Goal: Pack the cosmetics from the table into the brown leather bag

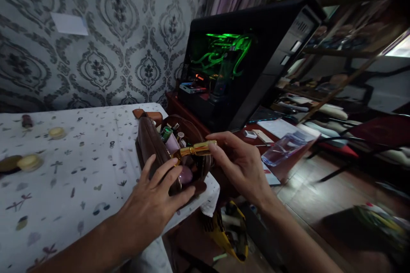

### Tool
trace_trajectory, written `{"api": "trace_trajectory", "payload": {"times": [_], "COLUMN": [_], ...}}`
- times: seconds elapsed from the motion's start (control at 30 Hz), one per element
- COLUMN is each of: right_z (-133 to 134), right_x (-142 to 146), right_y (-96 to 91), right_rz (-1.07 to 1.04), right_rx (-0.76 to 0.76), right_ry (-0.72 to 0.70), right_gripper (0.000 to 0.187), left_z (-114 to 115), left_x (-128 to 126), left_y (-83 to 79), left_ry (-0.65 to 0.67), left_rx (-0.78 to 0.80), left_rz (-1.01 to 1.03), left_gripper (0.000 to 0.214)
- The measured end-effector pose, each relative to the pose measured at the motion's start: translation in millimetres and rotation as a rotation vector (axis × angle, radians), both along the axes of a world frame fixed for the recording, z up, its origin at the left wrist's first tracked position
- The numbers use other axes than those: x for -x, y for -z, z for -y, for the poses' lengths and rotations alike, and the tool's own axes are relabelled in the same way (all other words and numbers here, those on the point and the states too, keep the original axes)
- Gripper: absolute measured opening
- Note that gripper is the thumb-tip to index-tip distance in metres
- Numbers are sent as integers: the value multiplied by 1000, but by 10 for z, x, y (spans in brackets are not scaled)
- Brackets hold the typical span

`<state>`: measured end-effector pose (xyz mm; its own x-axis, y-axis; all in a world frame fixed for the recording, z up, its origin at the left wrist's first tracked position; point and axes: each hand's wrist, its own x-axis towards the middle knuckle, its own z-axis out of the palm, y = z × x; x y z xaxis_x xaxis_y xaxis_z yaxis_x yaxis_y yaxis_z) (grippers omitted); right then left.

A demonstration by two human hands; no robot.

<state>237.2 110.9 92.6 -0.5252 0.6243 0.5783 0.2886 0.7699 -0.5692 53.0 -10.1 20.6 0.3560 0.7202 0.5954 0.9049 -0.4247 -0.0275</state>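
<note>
A shiny gold cosmetic tube [200, 148] is pinched at its right end between the thumb and fingers of my right hand [241, 164]. It lies roughly level above the mouth of an open brown cosmetic bag [149, 138]. My left hand [153, 196] has its fingers spread over the bag's near side; its fingertips are close to the rim and the tube's left end. Inside the bag are a green-capped container [166, 133], a pale lilac item [173, 143] and a rounded pink item [185, 175]. The bag's lower part is hidden by my left hand.
Round pale containers [30, 162] lie on the patterned white tablecloth [96, 175]. A brown case [153, 116] sits behind the bag. A black computer tower [250, 64] with green lights stands beyond, and a clear plastic box [283, 148] lies at the right.
</note>
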Motion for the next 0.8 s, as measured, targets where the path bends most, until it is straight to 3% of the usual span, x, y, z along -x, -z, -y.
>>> {"api": "trace_trajectory", "payload": {"times": [0.17, 0.4, 0.63, 0.8], "right_z": [-49, -136, -169, -147], "right_x": [-45, -57, 32, 101], "right_y": [-74, -96, -69, -34], "right_rz": [202, 524, 791, 945], "right_rx": [-86, -188, -259, -299], "right_ry": [-64, -148, -249, -198], "right_gripper": [17, 14, 23, 14], "left_z": [19, -17, -9, -16], "left_x": [76, 88, 64, 74], "left_y": [48, 140, 159, 152], "left_ry": [33, 61, 20, 29], "left_rx": [30, -15, 3, 0], "left_rz": [-17, 14, 48, 74], "left_gripper": [54, 45, 39, 37]}}
